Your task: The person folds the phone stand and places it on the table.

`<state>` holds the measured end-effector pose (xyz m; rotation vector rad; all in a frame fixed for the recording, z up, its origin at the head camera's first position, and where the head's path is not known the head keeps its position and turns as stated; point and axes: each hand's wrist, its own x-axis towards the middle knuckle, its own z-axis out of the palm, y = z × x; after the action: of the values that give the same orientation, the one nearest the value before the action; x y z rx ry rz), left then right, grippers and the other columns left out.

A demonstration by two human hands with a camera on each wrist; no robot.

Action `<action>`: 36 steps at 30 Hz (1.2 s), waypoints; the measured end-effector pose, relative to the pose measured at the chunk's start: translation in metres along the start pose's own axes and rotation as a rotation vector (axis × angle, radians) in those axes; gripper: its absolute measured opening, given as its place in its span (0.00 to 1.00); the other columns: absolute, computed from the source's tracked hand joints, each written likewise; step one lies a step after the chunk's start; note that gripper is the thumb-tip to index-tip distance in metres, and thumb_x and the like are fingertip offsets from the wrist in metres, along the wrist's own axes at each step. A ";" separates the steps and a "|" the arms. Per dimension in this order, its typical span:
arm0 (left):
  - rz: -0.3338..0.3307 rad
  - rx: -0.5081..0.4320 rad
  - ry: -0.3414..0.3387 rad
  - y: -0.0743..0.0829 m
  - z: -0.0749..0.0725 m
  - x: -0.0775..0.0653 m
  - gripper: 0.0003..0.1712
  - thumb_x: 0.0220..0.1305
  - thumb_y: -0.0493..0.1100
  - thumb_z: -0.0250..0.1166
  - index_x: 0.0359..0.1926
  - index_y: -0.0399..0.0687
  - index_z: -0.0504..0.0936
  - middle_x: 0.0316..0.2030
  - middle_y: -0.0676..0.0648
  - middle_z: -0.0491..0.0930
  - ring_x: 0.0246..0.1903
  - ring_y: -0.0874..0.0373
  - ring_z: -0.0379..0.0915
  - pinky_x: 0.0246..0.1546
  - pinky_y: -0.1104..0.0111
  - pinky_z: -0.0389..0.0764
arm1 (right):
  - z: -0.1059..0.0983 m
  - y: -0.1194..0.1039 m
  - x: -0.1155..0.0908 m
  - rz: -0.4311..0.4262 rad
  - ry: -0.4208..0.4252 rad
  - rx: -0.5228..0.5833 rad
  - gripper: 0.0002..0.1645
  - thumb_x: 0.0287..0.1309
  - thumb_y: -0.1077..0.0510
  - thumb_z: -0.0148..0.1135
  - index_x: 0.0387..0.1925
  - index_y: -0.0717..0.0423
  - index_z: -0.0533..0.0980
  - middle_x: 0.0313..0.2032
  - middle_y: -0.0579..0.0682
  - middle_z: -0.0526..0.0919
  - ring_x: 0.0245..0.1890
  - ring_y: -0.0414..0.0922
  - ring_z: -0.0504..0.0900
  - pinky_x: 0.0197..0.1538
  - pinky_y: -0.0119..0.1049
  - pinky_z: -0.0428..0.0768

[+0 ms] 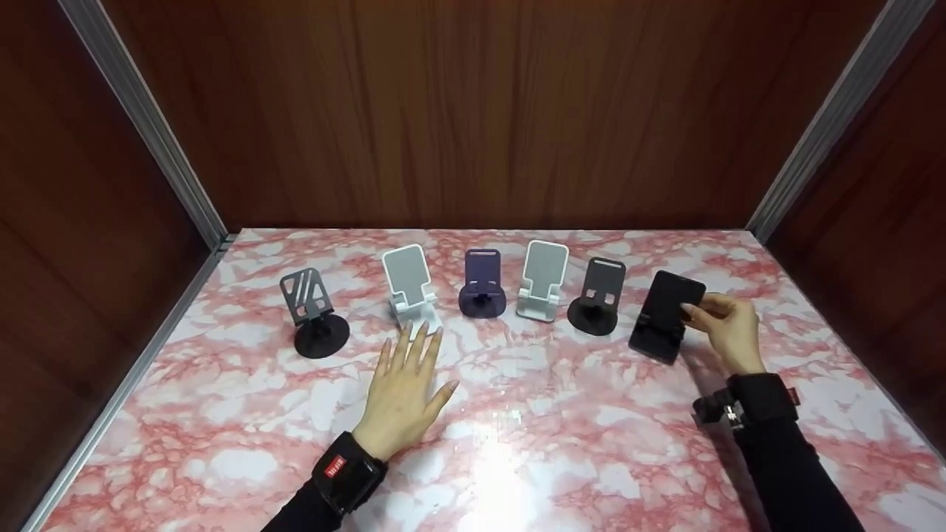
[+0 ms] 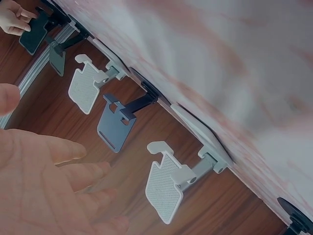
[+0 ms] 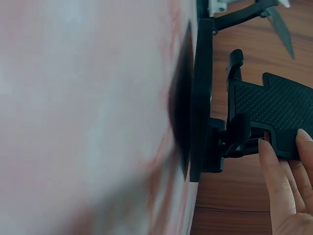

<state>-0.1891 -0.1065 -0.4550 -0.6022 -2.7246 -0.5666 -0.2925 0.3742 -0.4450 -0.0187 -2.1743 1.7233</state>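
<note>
My right hand [image 1: 728, 329] pinches the right edge of a black phone stand [image 1: 669, 303], thumb on the front of its back plate. In the right wrist view, the textured plate of this black stand [image 3: 279, 105] shows, with the fingers [image 3: 279, 181] at its lower edge. A dark shadow borders its base; whether the base fully touches the table, I cannot tell. My left hand [image 1: 403, 399] is palm down with fingers spread, the fingertips over or just before the base of a white phone stand [image 1: 410, 277]. In the left wrist view that white stand [image 2: 166, 188] stands apart from the palm.
More phone stands form a row: a dark one with slanted slots [image 1: 307, 295] at far left, a purple one [image 1: 482, 273], another white one [image 1: 545, 270] and a dark grey one [image 1: 602, 284]. Wooden panels [image 1: 473, 111] enclose the marbled table [image 1: 554, 443].
</note>
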 end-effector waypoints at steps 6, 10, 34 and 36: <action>-0.003 0.013 0.005 -0.001 0.001 -0.003 0.41 0.82 0.54 0.61 0.81 0.29 0.67 0.80 0.28 0.65 0.82 0.28 0.56 0.82 0.33 0.57 | 0.001 -0.009 -0.011 -0.005 -0.051 0.012 0.08 0.72 0.78 0.64 0.48 0.84 0.82 0.29 0.35 0.90 0.31 0.30 0.90 0.42 0.25 0.90; -0.006 0.020 0.001 -0.002 0.001 -0.005 0.41 0.82 0.54 0.61 0.81 0.29 0.67 0.80 0.28 0.66 0.81 0.28 0.56 0.82 0.33 0.58 | 0.002 -0.014 -0.023 -0.003 -0.083 0.005 0.11 0.73 0.77 0.65 0.52 0.86 0.80 0.31 0.35 0.90 0.33 0.30 0.90 0.44 0.25 0.90; -0.027 -0.023 -0.048 0.005 0.003 0.026 0.40 0.84 0.52 0.59 0.82 0.28 0.66 0.81 0.25 0.62 0.82 0.28 0.54 0.83 0.33 0.55 | 0.055 -0.058 -0.061 0.008 -0.289 -0.003 0.06 0.73 0.76 0.66 0.47 0.80 0.82 0.34 0.46 0.91 0.35 0.35 0.90 0.45 0.32 0.92; -0.028 -0.009 -0.047 0.007 0.004 0.030 0.40 0.84 0.53 0.59 0.81 0.28 0.66 0.81 0.25 0.64 0.82 0.28 0.55 0.83 0.34 0.56 | 0.063 -0.062 -0.063 -0.002 -0.300 0.019 0.04 0.72 0.78 0.65 0.45 0.80 0.82 0.33 0.48 0.90 0.35 0.36 0.91 0.46 0.33 0.92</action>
<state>-0.2134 -0.0890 -0.4455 -0.5877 -2.7801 -0.5788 -0.2386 0.2846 -0.4153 0.2634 -2.3623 1.8461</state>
